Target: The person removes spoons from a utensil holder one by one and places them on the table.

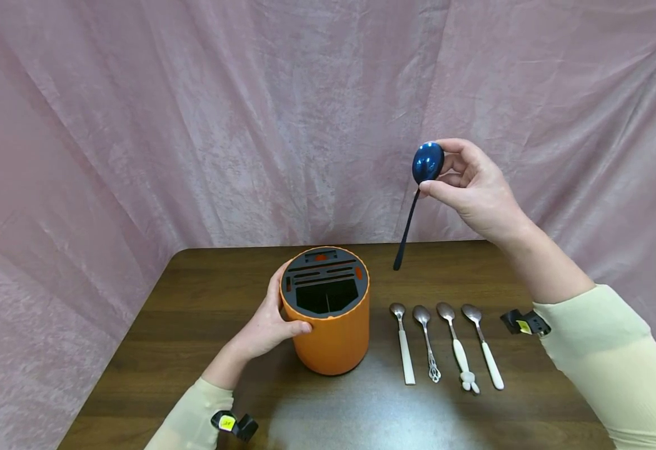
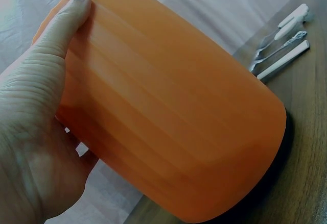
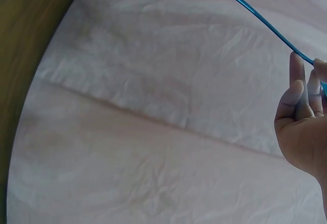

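Note:
A blue spoon (image 1: 428, 162) hangs bowl up and handle down above the table, pinched near its bowl by my right hand (image 1: 476, 187). Its thin handle slants down to the left; in the right wrist view the blue handle (image 3: 260, 17) runs up and left from the fingers. My left hand (image 1: 268, 322) grips the side of an orange cylindrical holder (image 1: 333, 344), thumb on the near side, other fingers mostly hidden behind it. The holder's dark top (image 1: 328, 257) has slots and one larger opening. In the left wrist view the thumb (image 2: 79, 9) lies along the orange wall.
Right of the holder, several spoons lie in a row, bowls away from me: a straight white-handled spoon (image 1: 406, 356), an ornate metal spoon (image 1: 430, 350), a rabbit-ended spoon (image 1: 460, 356) and another white-handled spoon (image 1: 491, 362). A pink curtain (image 1: 305, 125) hangs behind the wooden table (image 1: 192, 312).

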Tool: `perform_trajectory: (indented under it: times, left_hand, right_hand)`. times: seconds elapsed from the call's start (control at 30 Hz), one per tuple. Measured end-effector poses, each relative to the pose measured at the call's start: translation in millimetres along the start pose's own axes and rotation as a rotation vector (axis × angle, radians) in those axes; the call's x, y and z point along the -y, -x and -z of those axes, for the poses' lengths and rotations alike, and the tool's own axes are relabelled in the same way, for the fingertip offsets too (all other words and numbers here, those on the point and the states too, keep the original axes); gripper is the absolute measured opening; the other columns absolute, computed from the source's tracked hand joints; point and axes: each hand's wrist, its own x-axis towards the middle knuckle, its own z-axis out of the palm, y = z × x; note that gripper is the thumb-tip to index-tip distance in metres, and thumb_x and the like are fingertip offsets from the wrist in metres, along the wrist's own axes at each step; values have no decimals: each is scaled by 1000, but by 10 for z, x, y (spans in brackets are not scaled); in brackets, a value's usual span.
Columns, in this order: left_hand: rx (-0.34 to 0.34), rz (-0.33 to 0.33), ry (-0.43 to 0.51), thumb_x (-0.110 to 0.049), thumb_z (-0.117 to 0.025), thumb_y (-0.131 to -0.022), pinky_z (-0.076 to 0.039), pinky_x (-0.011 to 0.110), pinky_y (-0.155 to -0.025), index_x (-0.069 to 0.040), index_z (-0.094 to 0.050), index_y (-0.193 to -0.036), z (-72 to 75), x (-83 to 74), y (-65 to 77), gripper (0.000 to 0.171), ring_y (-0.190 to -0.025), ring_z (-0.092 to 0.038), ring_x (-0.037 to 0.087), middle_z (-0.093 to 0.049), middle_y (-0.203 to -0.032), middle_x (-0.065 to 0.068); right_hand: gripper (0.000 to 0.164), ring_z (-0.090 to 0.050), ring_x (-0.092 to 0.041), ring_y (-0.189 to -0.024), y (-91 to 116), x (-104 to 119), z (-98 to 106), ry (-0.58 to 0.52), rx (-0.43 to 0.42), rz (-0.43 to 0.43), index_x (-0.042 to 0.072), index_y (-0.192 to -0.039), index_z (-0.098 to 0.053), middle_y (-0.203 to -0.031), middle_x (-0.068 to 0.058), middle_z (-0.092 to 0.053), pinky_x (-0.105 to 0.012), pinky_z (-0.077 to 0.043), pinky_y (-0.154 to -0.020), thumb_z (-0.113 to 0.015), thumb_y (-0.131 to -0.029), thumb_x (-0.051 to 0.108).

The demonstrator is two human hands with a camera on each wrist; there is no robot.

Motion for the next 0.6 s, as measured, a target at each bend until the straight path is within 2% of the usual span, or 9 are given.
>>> perform_trajectory:
  times: [0.23,0.33,0.43,0.6]
  left_hand:
    - [-5,3,-10,-47,-88,-79,-22,53,-119,-30,-8,-162,-6,7,12,117,-146,-32,24,-28,-162,1]
    - [-6,6,-9,-46,-88,-79,-21,57,-119,-31,-8,-162,-11,11,14,116,-146,-32,24,-28,-162,1]
    - [-7,10,-10,-46,-88,-79,-23,53,-119,-31,-8,-162,-23,6,16,116,-146,-32,24,-28,-162,1]
    - [-4,12,2,-45,-88,-79,-28,40,-118,-31,-8,-162,-41,-7,15,116,-146,-32,24,-28,-163,1]
  right_hand:
    - [51,-71,-16,-84,131,-56,202,167,-24,-77,10,-135,-58,-100,-8,-68,-20,-54,-79,-75,-89,-4]
    - [50,-71,-15,-84,191,-106,289,200,-19,-90,9,-135,-57,-100,-7,-68,-19,-54,-80,-74,-90,-5]
    - [51,-71,-13,-85,258,-167,386,240,-12,-112,7,-136,-56,-99,-4,-68,-18,-54,-81,-73,-90,-6]
    - [53,-70,-8,-87,387,-287,568,336,-14,-177,8,-139,-53,-99,2,-68,-17,-53,-77,-74,-92,-3]
